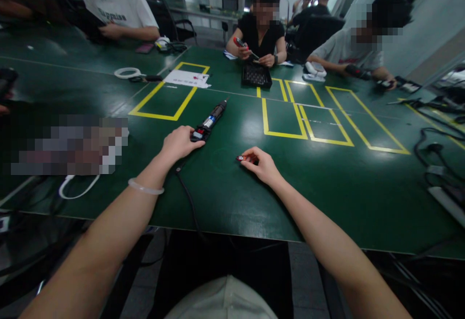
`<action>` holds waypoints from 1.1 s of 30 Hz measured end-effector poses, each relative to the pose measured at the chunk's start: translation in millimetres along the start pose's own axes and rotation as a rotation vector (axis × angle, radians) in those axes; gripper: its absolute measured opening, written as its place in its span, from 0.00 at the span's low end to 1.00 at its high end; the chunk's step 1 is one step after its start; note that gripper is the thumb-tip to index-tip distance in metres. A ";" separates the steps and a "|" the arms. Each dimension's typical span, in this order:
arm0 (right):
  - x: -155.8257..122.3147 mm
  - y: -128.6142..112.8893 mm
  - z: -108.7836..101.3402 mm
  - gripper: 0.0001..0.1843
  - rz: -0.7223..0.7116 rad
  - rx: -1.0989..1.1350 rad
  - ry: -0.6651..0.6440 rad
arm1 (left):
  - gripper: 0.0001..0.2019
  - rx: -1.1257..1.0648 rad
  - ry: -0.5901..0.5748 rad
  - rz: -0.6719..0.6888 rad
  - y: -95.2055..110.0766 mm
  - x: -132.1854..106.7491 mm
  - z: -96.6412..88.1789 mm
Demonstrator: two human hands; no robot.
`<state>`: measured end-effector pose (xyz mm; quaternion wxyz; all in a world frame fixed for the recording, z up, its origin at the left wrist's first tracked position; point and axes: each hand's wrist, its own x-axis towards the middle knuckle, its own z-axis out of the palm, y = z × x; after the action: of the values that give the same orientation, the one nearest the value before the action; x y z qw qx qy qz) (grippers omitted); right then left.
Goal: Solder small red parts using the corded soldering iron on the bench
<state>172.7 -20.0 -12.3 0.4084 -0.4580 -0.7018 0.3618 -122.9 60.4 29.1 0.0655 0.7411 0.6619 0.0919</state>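
My left hand (178, 143) rests on the green table (225, 193) with its fingers curled, the fingertips touching the rear end of a black electric screwdriver (210, 120) that lies pointing away from me. A black cable (187, 194) runs from the tool back over the table's near edge. My right hand (262, 165) lies a little to the right and pinches a small red and black part (242, 158) against the table top.
Yellow tape rectangles (305, 120) mark the table. A black parts tray (256, 75) sits before a person across the table who holds a red tool. White paper (187, 78), a white tape roll (127, 72), cables and a power strip (445, 198) lie around. Other people sit far left and right.
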 end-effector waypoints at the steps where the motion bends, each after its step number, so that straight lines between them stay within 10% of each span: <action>1: 0.0 -0.2 -0.1 0.11 -0.001 0.001 0.003 | 0.30 -0.002 -0.005 0.031 8.2 -2.6 2.2; 14: 1.2 6.6 -2.7 0.09 -0.042 -0.065 0.072 | 0.23 -0.108 -0.031 0.310 80.5 -38.5 22.9; 33: 4.3 6.5 2.2 0.07 -0.064 -0.257 0.103 | 0.23 0.042 -0.086 0.338 99.5 -54.1 17.2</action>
<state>171.9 -14.2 -17.9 0.3932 -0.5018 -0.7348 0.2318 -28.5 -4.4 31.5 0.0619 0.8463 0.5262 0.0562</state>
